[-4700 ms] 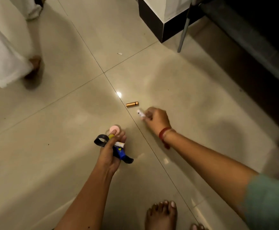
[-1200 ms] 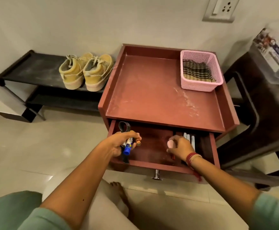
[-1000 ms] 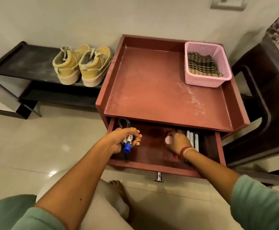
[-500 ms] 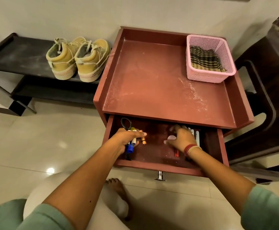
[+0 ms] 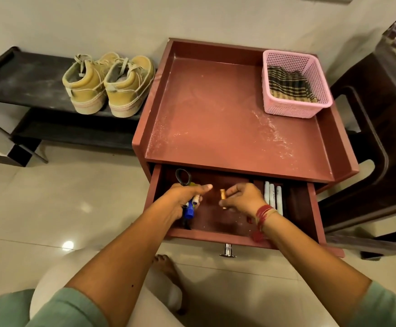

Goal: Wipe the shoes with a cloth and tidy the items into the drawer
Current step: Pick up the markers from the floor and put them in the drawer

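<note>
Now tidying: above the open reddish wooden drawer [image 5: 216, 237], the left hand [image 5: 182, 197] clutches blue-capped markers [image 5: 190, 211], the right hand [image 5: 242, 199] pinches a small gold tube [image 5: 223, 194], which probably needs releasing inside next.

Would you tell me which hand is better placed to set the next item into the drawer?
Right, probably: the right hand pinches one gold tube over the drawer; the left hand grips several markers.

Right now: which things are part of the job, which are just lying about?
Job: shoes, cloth, open drawer, white markers in it, left hand gripping marker bundle, right hand pinching gold tube.
Lying about: pink basket, black rack, dark chair.
</note>
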Demonstrator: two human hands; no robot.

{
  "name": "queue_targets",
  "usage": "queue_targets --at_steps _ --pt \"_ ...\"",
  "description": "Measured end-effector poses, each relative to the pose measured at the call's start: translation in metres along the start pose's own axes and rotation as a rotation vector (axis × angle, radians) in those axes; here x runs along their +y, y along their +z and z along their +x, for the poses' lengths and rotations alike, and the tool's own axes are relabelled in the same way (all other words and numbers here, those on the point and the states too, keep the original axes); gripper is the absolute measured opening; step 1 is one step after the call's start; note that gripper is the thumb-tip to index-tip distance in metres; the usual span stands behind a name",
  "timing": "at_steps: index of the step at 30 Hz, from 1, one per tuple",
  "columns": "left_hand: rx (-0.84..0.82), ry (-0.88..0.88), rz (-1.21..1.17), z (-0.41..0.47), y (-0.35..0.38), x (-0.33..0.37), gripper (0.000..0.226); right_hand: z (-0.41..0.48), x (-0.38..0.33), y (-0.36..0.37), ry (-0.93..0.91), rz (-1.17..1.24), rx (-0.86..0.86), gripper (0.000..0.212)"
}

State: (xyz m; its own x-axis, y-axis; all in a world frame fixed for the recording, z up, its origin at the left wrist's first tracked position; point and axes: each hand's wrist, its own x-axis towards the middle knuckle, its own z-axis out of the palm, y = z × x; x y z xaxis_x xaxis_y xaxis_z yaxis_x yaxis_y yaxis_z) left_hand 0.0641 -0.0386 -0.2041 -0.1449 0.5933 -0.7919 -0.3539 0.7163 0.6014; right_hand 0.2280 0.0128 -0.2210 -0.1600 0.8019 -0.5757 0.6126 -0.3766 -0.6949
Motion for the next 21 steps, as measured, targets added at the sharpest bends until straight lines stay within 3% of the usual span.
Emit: queue_targets --at_steps 4,9,15,21 --pt "-0.059 -0.078 -0.068 0.002 0.002 0.005 0.018 0.023 0.013 -0.023 0.039 -0.203 0.143 0.028" --pt "-0.055 -0.094 -0.058 0.002 0.001 0.006 0.010 0.033 0.013 -0.013 0.020 -0.524 0.130 0.037" --pt "-0.013 -0.036 -0.004 0.003 -0.004 0.003 0.014 0.043 0.018 0.001 -0.046 -0.649 0.202 0.034" --pt "0.007 -0.021 -0.021 0.002 -0.002 0.005 0.018 0.038 0.015 -0.004 -0.016 -0.626 0.199 0.036"
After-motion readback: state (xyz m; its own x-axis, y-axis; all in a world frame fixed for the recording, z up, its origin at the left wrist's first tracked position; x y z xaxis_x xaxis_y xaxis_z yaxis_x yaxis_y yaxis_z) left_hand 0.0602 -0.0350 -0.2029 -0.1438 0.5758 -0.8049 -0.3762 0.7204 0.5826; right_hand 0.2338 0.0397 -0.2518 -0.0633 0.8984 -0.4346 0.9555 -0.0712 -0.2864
